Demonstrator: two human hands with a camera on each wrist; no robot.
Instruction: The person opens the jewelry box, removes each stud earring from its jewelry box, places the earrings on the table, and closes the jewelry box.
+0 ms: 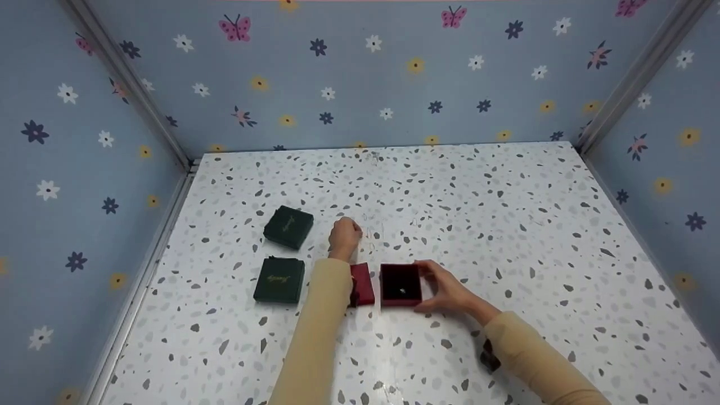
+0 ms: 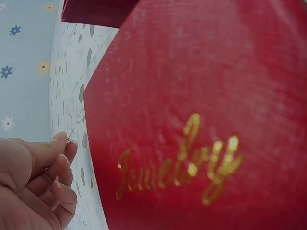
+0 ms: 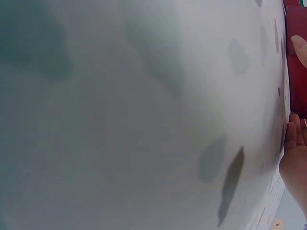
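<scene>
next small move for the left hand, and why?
Probably lift the left hand and ease it toward the open red box: it seems to pinch something thin, too fine to identify, while the right hand grips the box, its inside uncovered.

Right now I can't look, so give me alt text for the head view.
Right hand holding an open red box on a speckled table; left hand beside faint, thin strands. Two green boxes sit to the left.
</scene>
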